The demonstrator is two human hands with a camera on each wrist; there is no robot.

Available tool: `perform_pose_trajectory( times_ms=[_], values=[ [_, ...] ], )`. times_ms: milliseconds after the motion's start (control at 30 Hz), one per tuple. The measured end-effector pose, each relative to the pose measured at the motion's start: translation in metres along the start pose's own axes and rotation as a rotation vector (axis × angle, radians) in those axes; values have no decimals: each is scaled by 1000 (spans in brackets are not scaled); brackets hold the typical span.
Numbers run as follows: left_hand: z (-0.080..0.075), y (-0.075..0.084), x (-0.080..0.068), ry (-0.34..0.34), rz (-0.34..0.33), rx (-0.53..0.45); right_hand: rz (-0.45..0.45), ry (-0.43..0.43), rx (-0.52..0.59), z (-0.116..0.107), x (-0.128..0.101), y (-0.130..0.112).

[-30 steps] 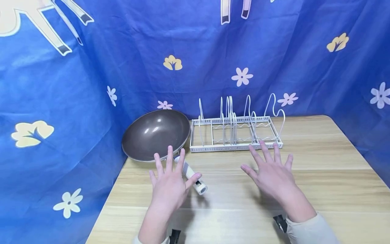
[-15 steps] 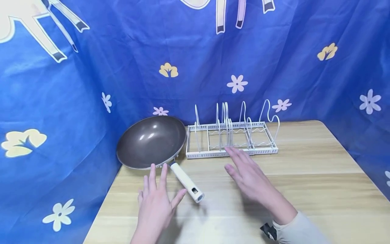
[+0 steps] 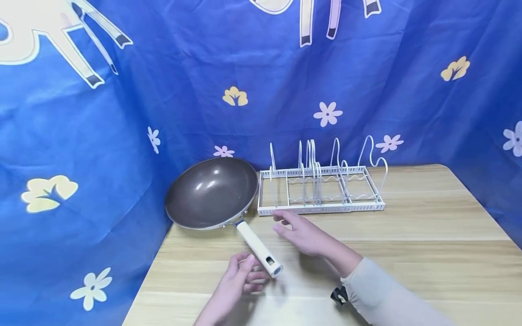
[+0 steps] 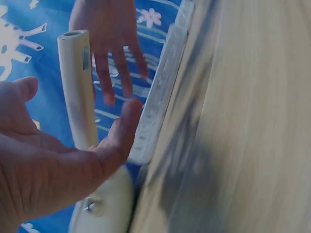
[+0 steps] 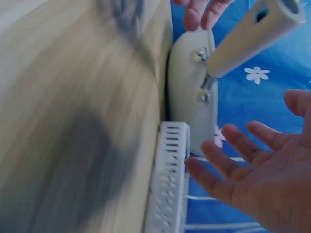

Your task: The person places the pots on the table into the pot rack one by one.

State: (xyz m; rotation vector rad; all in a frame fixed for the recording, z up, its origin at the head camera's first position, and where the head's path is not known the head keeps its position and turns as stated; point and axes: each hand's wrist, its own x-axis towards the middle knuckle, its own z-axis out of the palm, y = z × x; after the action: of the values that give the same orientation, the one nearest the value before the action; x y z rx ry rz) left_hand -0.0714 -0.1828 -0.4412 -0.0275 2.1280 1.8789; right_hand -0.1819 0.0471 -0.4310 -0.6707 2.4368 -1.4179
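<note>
A frying pan (image 3: 212, 192) with a dark inside and pale outside rests at the left back of the table, its white handle (image 3: 258, 246) pointing toward me. My left hand (image 3: 240, 278) hovers just left of the handle's end, fingers loosely bent and thumb apart, holding nothing. To the right of the handle is my right hand (image 3: 299, 233), also holding nothing; the right wrist view shows its fingers (image 5: 221, 158) spread and relaxed. Behind it stands a white wire rack (image 3: 322, 209) with several upright loops. In the left wrist view the handle (image 4: 77, 92) rises beyond my left thumb.
The wooden table (image 3: 428, 217) extends to the right and front of the rack. A blue patterned curtain (image 3: 277, 90) hangs behind and along both sides, close to the pan and the rack's back.
Both hands have come closer to the pan's handle. The left hand has turned with its thumb up, and the right has moved left from in front of the rack. Pan and rack have stayed put.
</note>
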Motion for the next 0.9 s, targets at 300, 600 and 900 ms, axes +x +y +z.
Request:
perform_pose_trajectory(
  times_ms=[300, 600, 900],
  values=[
    [8, -6, 11, -402, -73, -638, 169, -245, 423, 27, 40, 12],
    [14, -9, 17, -356, -59, -687, 259, -349, 701, 48, 62, 26],
    [9, -12, 14, -398, -45, -699, 224, -501, 851, 56, 74, 21]
  ],
)
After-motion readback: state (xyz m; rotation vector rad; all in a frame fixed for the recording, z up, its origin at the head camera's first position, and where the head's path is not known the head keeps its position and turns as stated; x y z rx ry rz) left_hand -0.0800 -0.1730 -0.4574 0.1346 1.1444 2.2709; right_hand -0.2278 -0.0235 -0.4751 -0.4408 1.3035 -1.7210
